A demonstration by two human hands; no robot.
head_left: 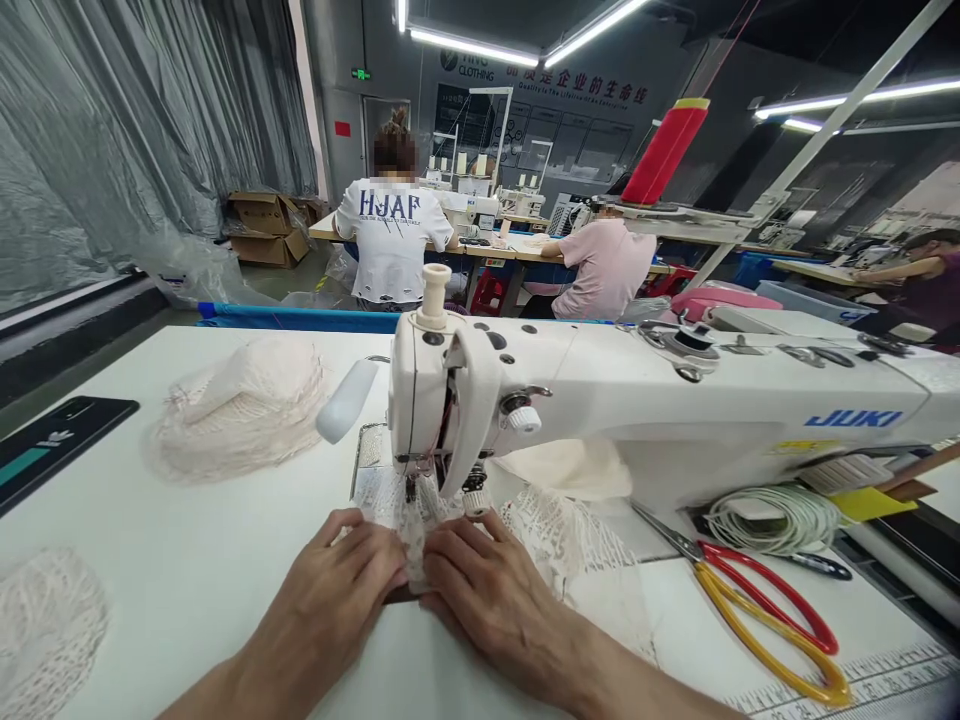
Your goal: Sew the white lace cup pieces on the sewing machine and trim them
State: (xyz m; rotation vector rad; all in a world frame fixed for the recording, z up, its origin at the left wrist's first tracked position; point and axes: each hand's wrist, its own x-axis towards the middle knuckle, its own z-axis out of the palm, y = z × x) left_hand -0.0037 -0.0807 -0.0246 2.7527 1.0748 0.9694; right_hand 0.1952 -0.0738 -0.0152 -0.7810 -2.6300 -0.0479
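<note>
A white sewing machine [600, 380] stands across the table, its needle and presser foot over a strip of cream lace fabric [414, 535]. On the left side of that strip lies my left hand [349, 570], fingers bent and pressed together on the lace. My right hand [487, 590] presses the strip's right side, its fingers curled close to the needle area. Both hands are just in front of the presser foot. More of the lace [570, 540] spreads to the right, beside and beyond my right hand. The fingertips are partly hidden.
Scissors [757, 600] with red and yellow handles lie at right, near a coil of cord [776, 518]. A lace pile [240, 405] sits at back left, another lace piece [49, 635] at front left. A phone [64, 445] rests at the left edge. Co-workers sit ahead.
</note>
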